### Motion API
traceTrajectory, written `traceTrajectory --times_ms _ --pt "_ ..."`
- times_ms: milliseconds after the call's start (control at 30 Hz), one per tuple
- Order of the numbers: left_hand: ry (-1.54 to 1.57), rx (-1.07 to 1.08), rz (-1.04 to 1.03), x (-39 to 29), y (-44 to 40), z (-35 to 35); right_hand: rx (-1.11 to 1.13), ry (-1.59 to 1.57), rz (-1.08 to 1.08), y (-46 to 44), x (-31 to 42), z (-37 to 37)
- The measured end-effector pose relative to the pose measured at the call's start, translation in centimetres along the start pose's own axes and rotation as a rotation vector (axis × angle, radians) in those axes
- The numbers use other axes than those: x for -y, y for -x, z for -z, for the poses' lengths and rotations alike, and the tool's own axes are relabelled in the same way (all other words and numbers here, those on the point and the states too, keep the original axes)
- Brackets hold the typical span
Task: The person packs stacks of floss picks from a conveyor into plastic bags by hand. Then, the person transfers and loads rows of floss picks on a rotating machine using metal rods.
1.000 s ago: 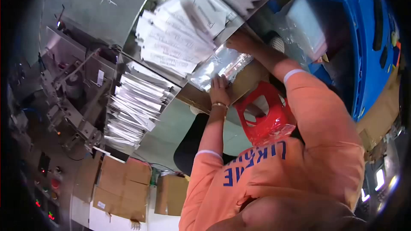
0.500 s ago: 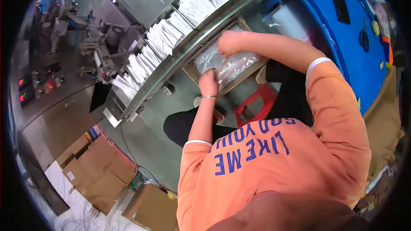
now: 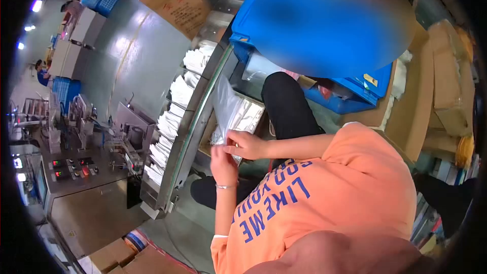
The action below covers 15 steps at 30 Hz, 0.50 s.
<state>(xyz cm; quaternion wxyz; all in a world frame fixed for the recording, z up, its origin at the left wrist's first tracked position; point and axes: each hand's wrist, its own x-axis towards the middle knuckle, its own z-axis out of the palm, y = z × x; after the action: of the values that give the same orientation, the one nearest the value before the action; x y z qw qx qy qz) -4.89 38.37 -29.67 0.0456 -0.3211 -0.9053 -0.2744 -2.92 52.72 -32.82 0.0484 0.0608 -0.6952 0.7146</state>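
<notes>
A clear plastic bag (image 3: 227, 102) stands up from my two hands, its lower end gathered between my fingers. My left hand (image 3: 223, 166), with a bracelet at the wrist, is closed on the bag's edge. Close against it on the right, my right hand (image 3: 246, 145) pinches the same bag. Beneath and behind the bag lies an open cardboard box (image 3: 205, 144) with shiny clear plastic packets (image 3: 248, 114) inside. What is inside the raised bag, if anything, cannot be made out.
A metal rack (image 3: 190, 106) holding rows of white folded papers (image 3: 167, 127) runs along the left of the box. A blue bin (image 3: 243, 18) is beyond my knee. Machinery with a control panel (image 3: 76, 167) stands at the left, and large cartons (image 3: 421, 91) at the right.
The view has swung round. My hands have come together and the plastic bag is now lifted upright above the box, where earlier they were apart over the plastic in the box.
</notes>
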Motion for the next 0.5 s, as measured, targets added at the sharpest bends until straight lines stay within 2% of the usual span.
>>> traceTrajectory --times_ms 67,100,167,233,300,367,433,500 --pt "-0.037 0.195 0.075 -0.4 1.9 -0.3 -0.078 0.037 -0.054 0.6 -1.6 -0.6" --pt "-0.012 0.269 0.121 -0.8 2.7 -0.2 -0.019 0.079 -0.122 0.7 -1.9 0.0" --pt "0.154 0.318 0.171 -0.4 3.2 -0.4 0.07 0.223 -0.058 1.2 -1.8 0.3" --pt "0.459 0.324 0.551 -1.4 3.2 -0.1 0.188 0.219 -0.088 2.3 -0.1 0.9" --pt "0.311 0.141 0.373 -0.7 4.2 -1.6 0.333 0.452 -0.079 3.0 0.6 1.2" --pt "0.203 0.12 0.32 -1.0 4.7 -1.9 0.421 0.307 -0.159 3.1 -0.2 1.5" --pt "0.328 0.185 0.34 -1.9 4.8 -0.8 0.544 0.108 -0.317 2.7 1.1 1.9" --pt "0.564 0.288 0.35 -1.7 5.5 -0.4 0.608 -0.036 -0.348 3.0 1.6 1.8"
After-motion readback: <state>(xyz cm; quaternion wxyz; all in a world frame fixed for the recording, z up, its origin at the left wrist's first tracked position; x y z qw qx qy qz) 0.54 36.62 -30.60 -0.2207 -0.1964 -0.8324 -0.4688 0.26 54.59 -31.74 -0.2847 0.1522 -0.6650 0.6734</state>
